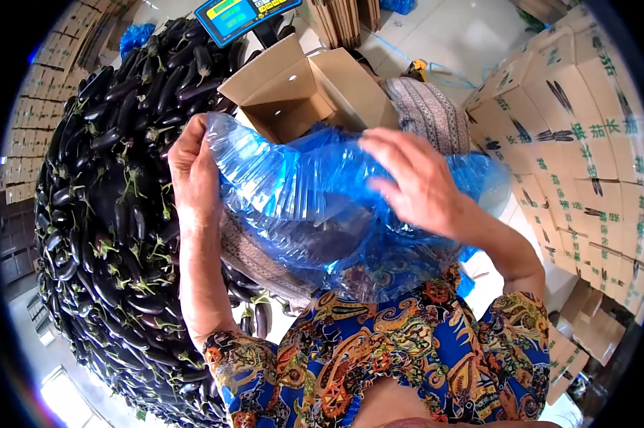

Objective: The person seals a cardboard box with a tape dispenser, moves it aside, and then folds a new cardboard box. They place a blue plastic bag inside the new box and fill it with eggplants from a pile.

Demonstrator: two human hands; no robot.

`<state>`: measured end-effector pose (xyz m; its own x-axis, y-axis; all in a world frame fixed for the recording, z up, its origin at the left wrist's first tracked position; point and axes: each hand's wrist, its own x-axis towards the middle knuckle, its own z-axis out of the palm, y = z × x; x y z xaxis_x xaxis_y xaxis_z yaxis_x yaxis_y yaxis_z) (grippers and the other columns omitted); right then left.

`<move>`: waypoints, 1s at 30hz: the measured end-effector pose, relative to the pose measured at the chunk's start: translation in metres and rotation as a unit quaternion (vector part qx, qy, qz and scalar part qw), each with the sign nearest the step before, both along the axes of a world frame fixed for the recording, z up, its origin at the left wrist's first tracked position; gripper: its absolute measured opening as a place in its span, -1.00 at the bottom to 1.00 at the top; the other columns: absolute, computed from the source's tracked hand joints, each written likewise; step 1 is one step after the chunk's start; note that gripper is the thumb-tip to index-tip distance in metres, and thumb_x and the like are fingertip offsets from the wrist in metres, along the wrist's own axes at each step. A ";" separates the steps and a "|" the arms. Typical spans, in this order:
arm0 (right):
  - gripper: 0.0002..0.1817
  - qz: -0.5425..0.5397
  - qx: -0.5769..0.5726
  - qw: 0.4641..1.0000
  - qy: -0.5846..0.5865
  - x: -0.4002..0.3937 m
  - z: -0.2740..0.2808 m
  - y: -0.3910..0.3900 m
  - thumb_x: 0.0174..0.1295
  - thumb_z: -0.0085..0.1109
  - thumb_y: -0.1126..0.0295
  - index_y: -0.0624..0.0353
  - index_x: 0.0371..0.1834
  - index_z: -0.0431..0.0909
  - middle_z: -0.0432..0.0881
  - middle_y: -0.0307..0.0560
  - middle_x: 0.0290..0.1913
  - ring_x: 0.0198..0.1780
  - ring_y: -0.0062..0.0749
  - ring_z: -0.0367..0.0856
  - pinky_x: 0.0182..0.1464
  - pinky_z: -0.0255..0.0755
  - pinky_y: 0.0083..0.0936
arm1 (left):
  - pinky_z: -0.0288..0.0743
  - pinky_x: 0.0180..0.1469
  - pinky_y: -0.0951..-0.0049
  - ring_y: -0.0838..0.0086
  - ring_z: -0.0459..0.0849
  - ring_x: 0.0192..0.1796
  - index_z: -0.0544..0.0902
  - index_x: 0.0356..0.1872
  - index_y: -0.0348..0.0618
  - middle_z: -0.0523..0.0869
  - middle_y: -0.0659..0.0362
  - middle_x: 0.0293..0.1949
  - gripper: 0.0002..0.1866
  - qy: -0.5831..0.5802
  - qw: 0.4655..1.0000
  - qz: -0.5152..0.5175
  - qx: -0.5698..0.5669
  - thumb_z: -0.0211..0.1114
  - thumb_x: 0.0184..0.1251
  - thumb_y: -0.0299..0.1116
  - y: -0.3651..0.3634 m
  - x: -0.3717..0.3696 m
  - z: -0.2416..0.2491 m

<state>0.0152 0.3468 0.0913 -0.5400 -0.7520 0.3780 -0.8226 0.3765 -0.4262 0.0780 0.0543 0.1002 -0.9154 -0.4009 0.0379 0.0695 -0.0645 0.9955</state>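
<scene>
A crinkled, see-through blue plastic bag (293, 185) stretches between my hands above my lap. My left hand (196, 171) pinches its upper left edge near the cardboard box. My right hand (414, 178) lies over the bag's right part, fingers spread and slightly blurred. Just beyond the bag stands an open cardboard box (286, 93), its flaps up and its inside partly visible. The bag covers the near side of the box.
A large pile of dark eggplants (122, 214) fills the left side. Behind the box is a scale display (229, 18). Stacked printed cartons (571, 143) stand on the right. Flattened cardboard (336, 21) leans at the top, and opened cartons (593, 321) lie at lower right.
</scene>
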 end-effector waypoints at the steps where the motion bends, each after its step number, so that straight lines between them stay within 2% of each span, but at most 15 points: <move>1: -0.59 -0.026 -0.034 0.999 0.024 -0.016 -0.013 -0.001 0.10 0.32 0.51 0.19 0.05 0.50 0.62 0.04 -0.03 -0.10 -0.12 0.65 -0.09 0.55 -0.29 | 0.39 -0.30 0.74 0.80 0.52 -0.38 0.64 -0.22 -0.23 0.66 0.38 -0.39 -0.86 0.008 1.000 0.005 -0.004 0.13 0.49 -0.44 -0.003 0.000 0.001; 2: -0.70 -0.030 -0.045 0.998 -0.028 -0.028 -0.020 0.003 0.17 0.26 0.54 0.19 -0.01 0.53 0.66 -0.01 -0.21 -0.25 -0.18 0.66 -0.20 0.56 -0.39 | 0.39 -0.28 0.74 0.79 0.52 -0.37 0.64 -0.22 -0.24 0.66 0.38 -0.38 -0.86 0.005 1.000 0.022 -0.004 0.14 0.49 -0.43 -0.007 0.001 0.004; 4: -0.86 -0.146 -0.034 0.929 -0.337 -0.033 -0.004 0.004 0.38 0.12 0.43 0.24 -0.08 0.56 0.66 -0.13 -0.38 -0.42 -0.53 0.57 -0.30 0.49 -0.60 | 0.36 -0.29 0.74 0.79 0.49 -0.38 0.64 -0.23 -0.24 0.65 0.39 -0.39 -0.85 0.003 1.000 0.028 -0.002 0.15 0.49 -0.41 -0.033 0.007 -0.005; 5: -0.80 -0.109 -0.181 0.883 -0.419 -0.039 -0.016 0.007 0.46 0.04 0.35 0.25 -0.07 0.56 0.66 -0.23 -0.33 -0.37 -0.67 0.53 -0.27 0.46 -0.66 | 0.34 -0.31 0.74 0.80 0.47 -0.40 0.65 -0.24 -0.24 0.64 0.40 -0.40 -0.85 -0.007 0.999 0.036 -0.015 0.16 0.49 -0.40 -0.042 0.009 -0.009; 7: -0.76 -0.155 -0.198 0.812 -0.527 -0.047 0.001 0.007 0.48 0.01 0.31 0.26 -0.08 0.58 0.63 -0.32 -0.31 -0.32 -0.71 0.52 -0.21 0.44 -0.71 | 0.23 -0.36 0.73 0.81 0.37 -0.43 0.63 -0.30 -0.22 0.56 0.45 -0.45 -0.84 -0.046 0.996 0.043 -0.056 0.19 0.47 -0.38 -0.059 0.014 -0.020; 10: -0.76 -0.122 -0.242 0.840 -0.471 -0.062 -0.014 -0.006 0.48 0.01 0.30 0.23 -0.14 0.59 0.59 -0.34 -0.34 -0.29 -0.72 0.48 -0.17 0.40 -0.71 | 0.22 -0.34 0.70 0.78 0.35 -0.41 0.64 -0.29 -0.20 0.54 0.46 -0.46 -0.84 -0.061 0.993 0.037 -0.098 0.21 0.47 -0.36 -0.075 0.011 -0.045; 12: -0.75 -0.109 -0.197 0.906 -0.359 -0.081 -0.018 -0.012 0.46 0.03 0.30 0.24 -0.20 0.61 0.60 -0.30 -0.37 -0.32 -0.71 0.46 -0.20 0.37 -0.70 | 0.23 -0.31 0.69 0.78 0.36 -0.38 0.65 -0.26 -0.19 0.55 0.45 -0.44 -0.83 -0.047 0.995 0.060 -0.069 0.21 0.48 -0.32 -0.087 0.004 -0.068; 16: -0.74 -0.150 -0.170 0.944 -0.239 -0.125 -0.015 -0.040 0.44 0.06 0.26 0.24 -0.21 0.61 0.65 -0.26 -0.34 -0.31 -0.67 0.47 -0.21 0.38 -0.62 | 0.27 -0.27 0.68 0.76 0.40 -0.36 0.64 -0.31 -0.18 0.58 0.44 -0.41 -0.78 -0.005 0.991 0.130 -0.010 0.21 0.49 -0.26 -0.102 -0.012 -0.083; 19: -0.67 -0.049 -0.105 0.949 -0.295 -0.147 0.005 -0.049 0.30 0.27 0.15 0.23 -0.14 0.62 0.68 -0.14 -0.28 -0.28 -0.55 0.55 -0.22 0.44 -0.52 | 0.27 -0.25 0.68 0.76 0.39 -0.36 0.63 -0.35 -0.13 0.57 0.44 -0.41 -0.77 -0.004 0.988 0.150 -0.023 0.22 0.49 -0.25 -0.122 -0.024 -0.092; 22: -0.43 0.061 0.008 0.991 -0.121 -0.155 0.011 -0.056 0.03 0.50 0.06 0.21 -0.01 0.57 0.69 0.01 -0.23 -0.20 -0.25 0.65 -0.12 0.50 -0.38 | 0.23 -0.27 0.69 0.77 0.36 -0.38 0.62 -0.38 -0.10 0.55 0.46 -0.44 -0.78 -0.019 0.984 0.173 -0.028 0.22 0.48 -0.25 -0.136 -0.037 -0.099; 23: -0.52 0.061 0.026 0.995 -0.074 -0.158 0.008 -0.056 0.08 0.46 0.11 0.23 -0.07 0.60 0.68 0.06 -0.26 -0.23 -0.16 0.65 -0.13 0.50 -0.35 | 0.23 -0.27 0.68 0.77 0.36 -0.38 0.62 -0.38 -0.10 0.54 0.46 -0.45 -0.78 -0.024 0.985 0.171 -0.022 0.22 0.48 -0.25 -0.142 -0.042 -0.102; 25: -0.66 0.007 0.059 0.978 -0.198 -0.172 0.000 -0.055 0.20 0.36 0.17 0.24 -0.17 0.62 0.68 -0.07 -0.33 -0.29 -0.33 0.63 -0.18 0.49 -0.43 | 0.23 -0.28 0.68 0.77 0.36 -0.38 0.61 -0.40 -0.09 0.54 0.47 -0.45 -0.77 -0.035 0.985 0.166 -0.010 0.23 0.48 -0.25 -0.150 -0.052 -0.111; 27: -0.74 -0.015 -0.032 0.940 -0.340 -0.188 -0.017 -0.055 0.33 0.23 0.23 0.25 -0.26 0.62 0.62 -0.24 -0.41 -0.31 -0.55 0.55 -0.22 0.45 -0.55 | 0.22 -0.31 0.67 0.77 0.35 -0.39 0.60 -0.42 -0.09 0.53 0.47 -0.46 -0.77 -0.041 0.984 0.172 0.006 0.24 0.47 -0.25 -0.152 -0.059 -0.118; 28: -0.74 -0.024 -0.081 0.932 -0.353 -0.195 -0.026 -0.059 0.40 0.14 0.25 0.25 -0.29 0.61 0.57 -0.33 -0.43 -0.32 -0.68 0.49 -0.23 0.40 -0.62 | 0.21 -0.31 0.67 0.77 0.34 -0.39 0.60 -0.42 -0.09 0.52 0.47 -0.47 -0.77 -0.036 0.983 0.178 0.012 0.24 0.46 -0.25 -0.149 -0.064 -0.120; 30: -0.72 -0.043 -0.124 0.912 -0.388 -0.209 -0.035 -0.065 0.42 0.12 0.24 0.26 -0.31 0.60 0.56 -0.35 -0.42 -0.31 -0.69 0.48 -0.22 0.40 -0.62 | 0.21 -0.31 0.68 0.77 0.33 -0.40 0.60 -0.41 -0.11 0.52 0.46 -0.47 -0.77 -0.023 0.983 0.179 0.025 0.24 0.46 -0.26 -0.153 -0.071 -0.131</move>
